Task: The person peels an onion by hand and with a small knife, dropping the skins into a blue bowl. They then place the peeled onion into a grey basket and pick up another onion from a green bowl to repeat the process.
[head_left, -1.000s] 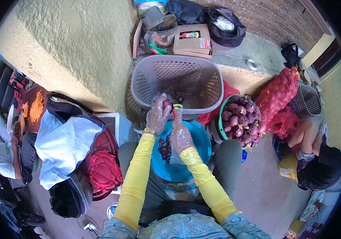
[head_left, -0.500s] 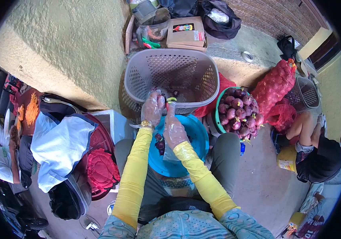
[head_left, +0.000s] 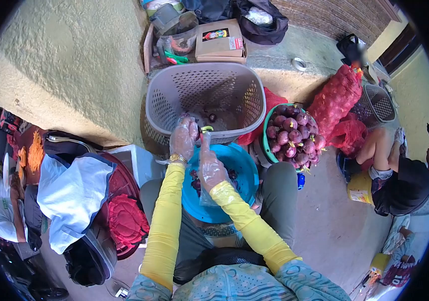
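Observation:
My left hand (head_left: 182,139), in a clear plastic glove, is closed around a purple-red onion (head_left: 193,130) at the near rim of the grey perforated basket (head_left: 204,70). Just right of it my right hand (head_left: 211,168), also gloved, grips a small tool with a yellow-green part (head_left: 207,129) at its top; its blade is too small to make out. Below both hands sits a blue basin (head_left: 247,173) with dark onion pieces in it. A few small onions (head_left: 212,117) lie inside the grey basket.
A green-rimmed tub (head_left: 266,145) heaped with purple onions stands right of the basin. Behind it leans a full red mesh sack (head_left: 337,95). A red lidded tub (head_left: 129,220) and white cloth (head_left: 71,193) are at left. Other people sit at both sides.
The whole view has shifted, so most surroundings appear slightly further left. Both hands remain close together at the basket rim, still holding the onion and the tool.

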### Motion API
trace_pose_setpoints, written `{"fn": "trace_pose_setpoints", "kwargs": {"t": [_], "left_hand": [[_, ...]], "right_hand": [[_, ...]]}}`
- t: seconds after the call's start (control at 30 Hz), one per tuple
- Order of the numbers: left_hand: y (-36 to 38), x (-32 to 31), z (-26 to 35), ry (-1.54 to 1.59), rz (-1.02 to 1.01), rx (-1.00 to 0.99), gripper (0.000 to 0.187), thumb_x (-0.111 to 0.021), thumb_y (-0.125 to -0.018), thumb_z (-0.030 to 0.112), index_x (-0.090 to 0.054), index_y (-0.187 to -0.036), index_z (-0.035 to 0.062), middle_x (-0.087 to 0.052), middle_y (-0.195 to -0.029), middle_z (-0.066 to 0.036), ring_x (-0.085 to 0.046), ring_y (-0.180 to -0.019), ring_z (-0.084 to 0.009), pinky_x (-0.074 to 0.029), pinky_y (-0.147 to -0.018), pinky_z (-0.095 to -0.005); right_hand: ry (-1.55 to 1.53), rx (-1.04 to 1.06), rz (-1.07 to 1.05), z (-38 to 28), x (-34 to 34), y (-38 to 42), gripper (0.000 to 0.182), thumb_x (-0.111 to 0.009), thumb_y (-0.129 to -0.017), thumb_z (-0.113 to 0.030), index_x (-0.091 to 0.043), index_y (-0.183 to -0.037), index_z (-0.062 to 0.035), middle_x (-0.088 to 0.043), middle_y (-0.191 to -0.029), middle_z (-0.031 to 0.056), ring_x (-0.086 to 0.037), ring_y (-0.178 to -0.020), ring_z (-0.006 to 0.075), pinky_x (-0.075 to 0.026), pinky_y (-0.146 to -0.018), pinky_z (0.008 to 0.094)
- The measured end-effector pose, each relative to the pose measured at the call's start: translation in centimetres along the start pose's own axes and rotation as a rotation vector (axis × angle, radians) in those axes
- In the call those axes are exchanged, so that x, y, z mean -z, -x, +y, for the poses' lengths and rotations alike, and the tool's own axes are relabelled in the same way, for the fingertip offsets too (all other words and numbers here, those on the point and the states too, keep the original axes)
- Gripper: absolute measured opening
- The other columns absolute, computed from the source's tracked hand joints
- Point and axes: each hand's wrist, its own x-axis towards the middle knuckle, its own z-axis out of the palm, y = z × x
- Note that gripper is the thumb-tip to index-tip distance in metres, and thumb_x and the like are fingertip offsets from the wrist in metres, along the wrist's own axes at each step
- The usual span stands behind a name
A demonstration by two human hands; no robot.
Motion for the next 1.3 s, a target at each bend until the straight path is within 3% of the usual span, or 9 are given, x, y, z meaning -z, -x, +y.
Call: {"fn": "trace_pose_setpoints", "kwargs": {"t": [0.57, 0.73, 0.83, 0.9, 1.03, 1.07, 1.17, 1.23, 1.3], "left_hand": [[0.1, 0.3, -0.3, 0.030, 0.001, -0.039, 0.029, -0.049, -0.101, 0.026, -0.063, -0.116, 0.0044, -0.069, -0.106, -0.020, -0.066, -0.099, -0.0392, -0.051, -0.086, -0.0447], [0.3, 0.0, -1.9, 0.097, 0.090, -0.051, 0.030, -0.050, -0.101, 0.029, -0.063, -0.114, 0.0049, -0.069, -0.101, -0.020, -0.066, -0.094, -0.0386, -0.051, -0.083, -0.0455], [0.3, 0.7, -2.0, 0.234, 0.188, 0.040, 0.034, -0.051, -0.102, 0.034, -0.063, -0.117, 0.0067, -0.069, -0.100, -0.013, -0.067, -0.090, -0.0317, -0.054, -0.076, -0.0410], [0.4, 2.4, 1.1, 0.911, 0.195, 0.652, 0.036, -0.051, -0.103, 0.039, -0.061, -0.120, 0.0088, -0.065, -0.103, -0.005, -0.065, -0.090, -0.0243, -0.055, -0.068, -0.0345], [0.2, 4.4, 1.4, 1.213, 0.051, 0.546, 0.039, -0.059, -0.100, 0.036, -0.057, -0.124, 0.0059, -0.061, -0.107, -0.008, -0.063, -0.089, -0.0214, -0.059, -0.076, -0.0311], [0.9, 5.3, 3.2, 0.635, 0.069, 0.122, 0.042, -0.064, -0.097, 0.036, -0.055, -0.125, 0.0050, -0.060, -0.106, -0.011, -0.063, -0.089, -0.0217, -0.059, -0.084, -0.0339], [0.2, 4.5, 0.9, 1.533, 0.031, 0.610, 0.040, -0.067, -0.097, 0.029, -0.055, -0.126, 0.0038, -0.059, -0.115, -0.011, -0.063, -0.098, -0.0204, -0.057, -0.085, -0.0306], [0.2, 4.6, 0.6, 1.378, -0.044, 0.642, 0.040, -0.071, -0.093, 0.024, -0.056, -0.127, 0.0069, -0.059, -0.116, -0.011, -0.062, -0.103, -0.0207, -0.057, -0.084, -0.0307], [0.1, 4.2, 0.3, 0.509, -0.305, 0.197, 0.048, -0.073, -0.088, 0.029, -0.056, -0.126, 0.0048, -0.060, -0.117, -0.012, -0.061, -0.103, -0.0196, -0.053, -0.096, -0.0339]], "right_hand": [[0.006, 0.154, 0.135, 3.9, -3.3, 0.7, 0.075, -0.050, -0.090, -0.004, -0.013, -0.155, 0.0012, -0.063, -0.102, 0.0279, -0.068, -0.084, 0.0453, -0.054, -0.071, 0.0572], [-0.389, 0.098, 0.132, 4.6, -0.3, 2.3, 0.065, -0.049, -0.102, -0.018, -0.016, -0.156, -0.0007, -0.063, -0.091, 0.0253, -0.064, -0.076, 0.0412, -0.051, -0.072, 0.0484], [-0.306, 0.227, 0.284, 6.2, 2.0, 1.2, 0.050, -0.051, -0.103, -0.026, -0.041, -0.144, 0.0012, -0.063, -0.078, 0.0239, -0.064, -0.068, 0.0404, -0.048, -0.064, 0.0483], [-0.327, 0.235, 0.327, 5.4, 4.5, 0.4, 0.037, -0.055, -0.101, -0.029, -0.058, -0.123, 0.0003, -0.064, -0.079, 0.0237, -0.064, -0.071, 0.0410, -0.049, -0.065, 0.0478], [-0.223, 0.238, 0.122, 5.0, 8.3, -2.7, 0.031, -0.062, -0.096, -0.031, -0.062, -0.101, -0.0009, -0.065, -0.078, 0.0232, -0.065, -0.076, 0.0419, -0.049, -0.068, 0.0473], [-0.215, 0.186, 0.098, 5.6, 8.4, -4.4, 0.030, -0.062, -0.096, -0.031, -0.061, -0.100, -0.0008, -0.065, -0.079, 0.0244, -0.065, -0.076, 0.0431, -0.050, -0.069, 0.0487], [-0.061, 0.211, 0.189, 6.6, 7.8, -9.2, 0.031, -0.060, -0.098, -0.031, -0.059, -0.099, -0.0002, -0.066, -0.080, 0.0268, -0.066, -0.078, 0.0454, -0.050, -0.070, 0.0522], [0.082, 0.280, 0.303, 6.2, 7.5, -11.1, 0.032, -0.058, -0.099, -0.031, -0.058, -0.099, 0.0003, -0.066, -0.081, 0.0280, -0.066, -0.080, 0.0465, -0.051, -0.071, 0.0544], [0.141, 0.173, 0.230, 6.0, 6.8, -12.4, 0.033, -0.053, -0.101, -0.033, -0.055, -0.100, 0.0009, -0.067, -0.084, 0.0297, -0.066, -0.084, 0.0478, -0.052, -0.075, 0.0571]]}}
